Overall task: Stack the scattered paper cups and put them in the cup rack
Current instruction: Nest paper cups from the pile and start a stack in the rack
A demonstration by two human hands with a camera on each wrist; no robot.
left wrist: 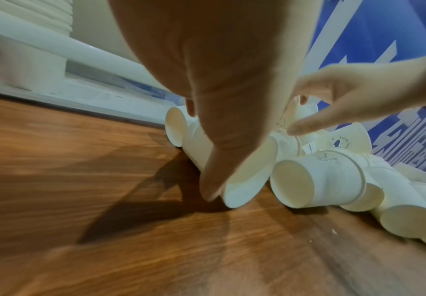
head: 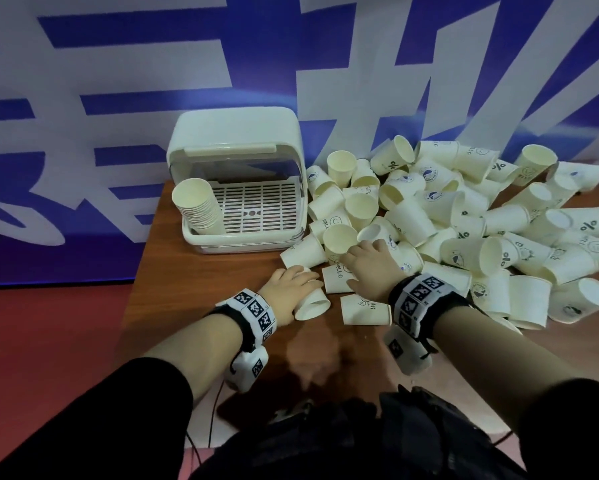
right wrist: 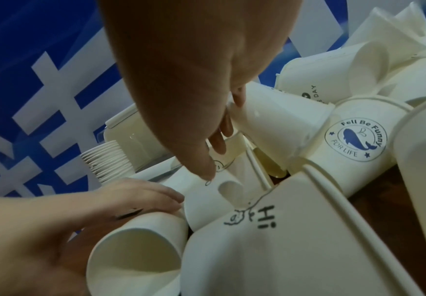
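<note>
Cups (head: 464, 220) lie scattered in a heap over the right half of the wooden table (head: 194, 289) — cream paper, some printed with a whale badge, "HELLO", "Hi" or a percent sign, most on their sides. Cup rack (head: 235, 181), white with a raised lid and slatted floor, stands at the table's back left; a nested stack (head: 196, 209) leans in its left corner.

Left hand (head: 291, 289) lies over a cup on its side (head: 312, 303), fingers bent round its wall, thumb down beside the rim. Right hand (head: 370, 261) reaches into the heap's near edge, fingers spread and loosely bent; fingertips touch cups, no grip is visible.

Right wrist view alone shows the print "Fell Be Funny FOR LIFE" on the whale cup (right wrist: 356, 140) — illegible from the head view.
</note>
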